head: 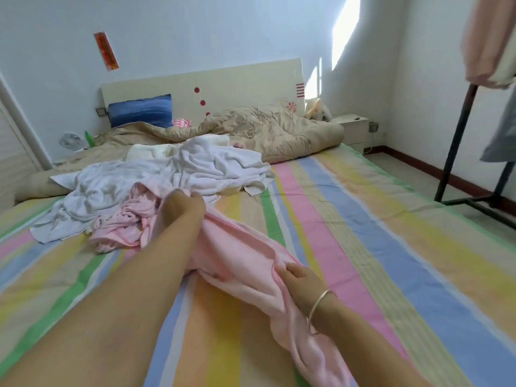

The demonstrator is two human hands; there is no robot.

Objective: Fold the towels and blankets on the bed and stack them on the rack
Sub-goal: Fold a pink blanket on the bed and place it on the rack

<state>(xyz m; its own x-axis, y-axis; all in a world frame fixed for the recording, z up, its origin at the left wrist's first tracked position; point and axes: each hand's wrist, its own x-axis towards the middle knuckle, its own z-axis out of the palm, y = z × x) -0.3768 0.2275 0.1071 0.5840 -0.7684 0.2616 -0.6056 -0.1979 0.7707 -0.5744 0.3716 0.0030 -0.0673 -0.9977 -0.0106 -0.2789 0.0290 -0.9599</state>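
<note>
Nearest the camera, at the bottom edge right of centre, lies the tail of a long, soft pink terry towel. It is roped into a loose band on the pastel-striped bed sheet. Its long axis runs diagonally, from that lower-right tail up to a crumpled bunch at centre left of the frame.

Both hands are on this band, one at each stretch of it. The right hand, with a thin silver bangle on the wrist, is the nearer one. It pinches the towel's hemmed edge between thumb and fingers in the lower middle of the frame. The left hand reaches further up the diagonal, its fingers curled over a gathered handful just where the pink bunch meets a heap of crumpled white towels. The bunched end touches that heap, and part of it may be tucked under it; I cannot tell how much.

The towel looks ready to be drawn clear along its own axis, down and right towards the person, before it can be spread flat. The far hand would have to free the tangled end.

A rumpled beige quilt fills the upper middle of the frame. The black metal rack stands off the bed at the right edge, well apart from both hands.
</note>
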